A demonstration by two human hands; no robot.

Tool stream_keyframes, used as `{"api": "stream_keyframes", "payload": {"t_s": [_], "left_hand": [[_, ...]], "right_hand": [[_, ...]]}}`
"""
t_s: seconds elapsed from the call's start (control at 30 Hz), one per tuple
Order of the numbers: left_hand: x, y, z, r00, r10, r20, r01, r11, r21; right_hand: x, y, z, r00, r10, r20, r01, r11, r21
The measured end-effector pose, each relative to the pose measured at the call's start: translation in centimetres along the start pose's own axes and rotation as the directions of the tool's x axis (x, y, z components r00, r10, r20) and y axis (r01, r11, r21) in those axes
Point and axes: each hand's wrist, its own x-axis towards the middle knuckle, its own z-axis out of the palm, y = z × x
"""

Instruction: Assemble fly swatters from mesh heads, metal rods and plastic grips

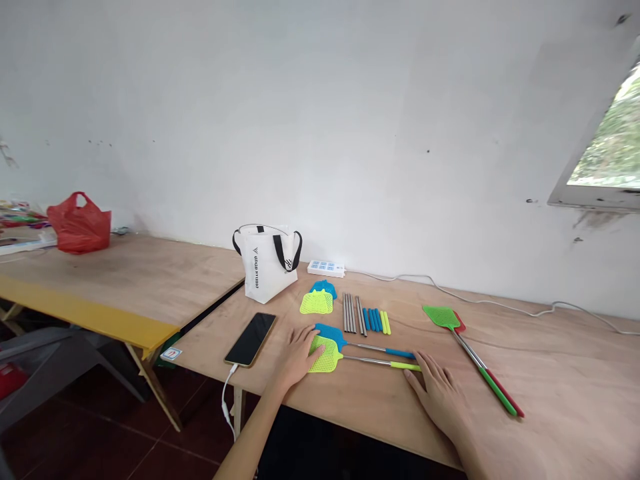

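Observation:
Two fly swatters lie side by side before me, a blue one (331, 333) and a yellow one (326, 355), with metal rods and coloured handles pointing right. My left hand (299, 357) rests at the left edge of their heads, fingers outstretched and thumb over the yellow mesh. At the handle ends lies my right hand (440, 387), fingers apart, its fingertips by the blue grip and thumb by the yellow one. Behind them are loose swatter heads, yellow (316, 303) and blue (324, 288), several metal tubes (350, 313), several blue grips (371, 319) and two yellow grips (385, 323).
A green swatter (440, 316) and a partly covered red swatter (461, 323) lie at right. To the left are a phone (251, 339) on a white cable and a white bag (267, 270). A power strip (326, 268) sits by the wall; a red bag (83, 227) stands on another table.

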Motion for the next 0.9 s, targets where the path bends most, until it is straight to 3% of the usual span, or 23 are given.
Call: {"api": "stream_keyframes", "payload": {"t_s": [0.47, 0.63, 0.9], "left_hand": [[0.0, -0.1, 0.2, 1.0, 0.006, -0.023, -0.006, 1.0, -0.009], [0.1, -0.1, 0.3, 0.998, -0.054, -0.024, 0.054, 0.999, -0.002], [0.0, 0.3, -0.5, 0.998, -0.058, -0.036, 0.054, 0.993, -0.105]], "right_hand": [[0.0, 0.3, 0.4, 1.0, -0.008, -0.027, 0.009, 0.999, 0.046], [-0.1, 0.6, 0.8, 0.997, -0.017, -0.082, 0.023, 0.997, 0.075], [0.1, 0.7, -0.4, 0.983, -0.128, -0.134, 0.146, 0.98, 0.137]]}}
